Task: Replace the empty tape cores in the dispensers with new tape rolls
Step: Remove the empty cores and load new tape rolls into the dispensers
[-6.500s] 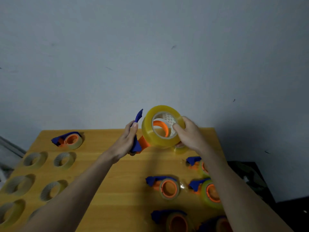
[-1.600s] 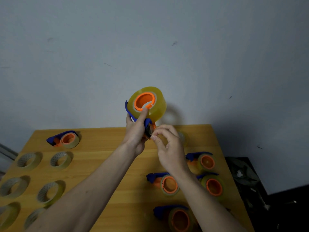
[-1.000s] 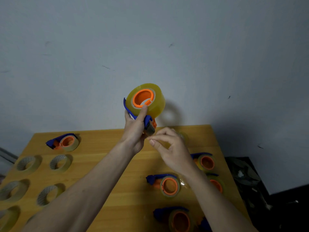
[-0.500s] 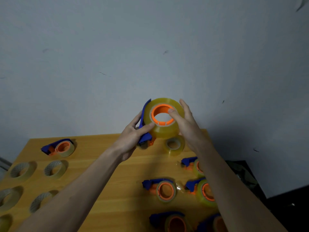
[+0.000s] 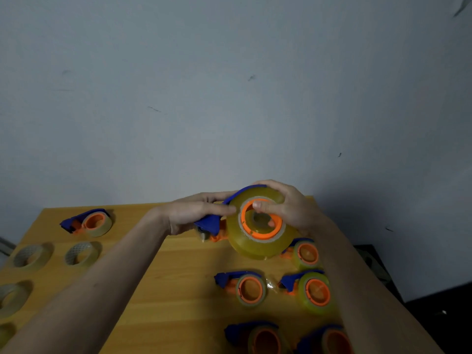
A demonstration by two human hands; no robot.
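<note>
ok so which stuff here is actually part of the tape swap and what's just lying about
In the job:
- left hand gripping the blue dispenser
- right hand holding the yellow tape roll on its orange hub
- loose rolls at the table's left
- dispensers lying on the right

Just lying about:
- wooden table
- grey wall
- dark object beyond the table's right edge
</note>
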